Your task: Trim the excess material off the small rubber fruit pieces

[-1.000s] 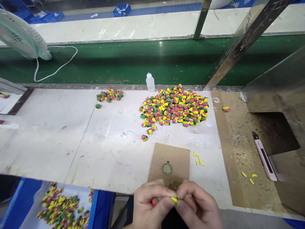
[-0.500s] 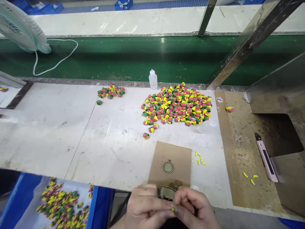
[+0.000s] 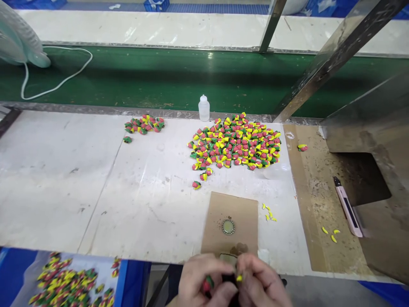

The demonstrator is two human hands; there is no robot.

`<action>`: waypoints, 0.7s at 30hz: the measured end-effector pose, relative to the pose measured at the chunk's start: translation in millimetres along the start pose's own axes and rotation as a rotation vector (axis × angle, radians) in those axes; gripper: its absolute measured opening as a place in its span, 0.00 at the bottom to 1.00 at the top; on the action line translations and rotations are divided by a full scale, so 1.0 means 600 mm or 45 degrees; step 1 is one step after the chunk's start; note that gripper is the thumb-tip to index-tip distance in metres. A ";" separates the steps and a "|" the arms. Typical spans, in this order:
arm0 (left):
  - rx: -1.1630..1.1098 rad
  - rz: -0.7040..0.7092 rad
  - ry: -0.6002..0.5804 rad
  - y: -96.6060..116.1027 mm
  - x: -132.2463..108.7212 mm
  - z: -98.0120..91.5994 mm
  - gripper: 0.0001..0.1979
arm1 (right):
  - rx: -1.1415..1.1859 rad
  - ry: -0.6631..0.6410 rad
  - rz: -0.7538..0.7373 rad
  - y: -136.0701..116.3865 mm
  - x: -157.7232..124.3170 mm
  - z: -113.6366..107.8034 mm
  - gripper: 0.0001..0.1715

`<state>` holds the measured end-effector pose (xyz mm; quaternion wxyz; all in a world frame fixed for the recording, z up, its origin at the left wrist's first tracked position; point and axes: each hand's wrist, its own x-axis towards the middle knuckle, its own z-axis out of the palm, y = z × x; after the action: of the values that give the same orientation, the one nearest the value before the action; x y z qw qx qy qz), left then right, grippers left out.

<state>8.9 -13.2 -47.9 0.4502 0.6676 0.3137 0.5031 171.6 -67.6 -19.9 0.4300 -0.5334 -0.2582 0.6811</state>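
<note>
At the table's front edge my left hand (image 3: 200, 279) is closed, with a small red-and-green fruit-shaped piece (image 3: 208, 284) between its fingers. Close beside it, my right hand (image 3: 263, 283) pinches a tiny yellow banana-shaped piece (image 3: 239, 278). Just beyond both hands lies a brown cardboard square (image 3: 214, 213) bearing a bottle cap (image 3: 228, 227) and a dark wet stain. A second shallow container (image 3: 228, 258) is partly hidden by my fingers. Several loose yellow banana pieces (image 3: 270, 214) rest right of the cardboard.
A large heap of red, green and yellow pieces (image 3: 236, 145) spreads across the table, with a smaller pile (image 3: 145, 124) to its left. Behind stands a white squeeze bottle (image 3: 203, 108). A pink utility knife (image 3: 348, 207) lies at right; a blue bin (image 3: 132, 281) stands lower left.
The view has shifted slightly. My left hand has turned, so the red-and-green piece now shows in it. The fingertips, together before, have drawn a little apart, the yellow piece at the right ones.
</note>
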 end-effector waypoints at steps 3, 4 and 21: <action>0.186 -0.296 -0.024 0.008 0.002 -0.032 0.18 | -1.051 0.058 -0.783 -0.035 0.035 -0.037 0.14; 0.209 -0.379 -0.066 0.011 0.006 -0.043 0.19 | -1.360 0.051 -0.984 -0.046 0.049 -0.048 0.11; 0.171 -0.326 0.069 0.019 0.043 -0.077 0.07 | -2.079 -0.121 -1.265 -0.076 0.091 -0.058 0.16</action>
<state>-27.9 18.0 -23.5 0.4564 0.6369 0.4412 0.4375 215.4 -1.6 -21.2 0.1543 -0.4701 -0.8675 0.0514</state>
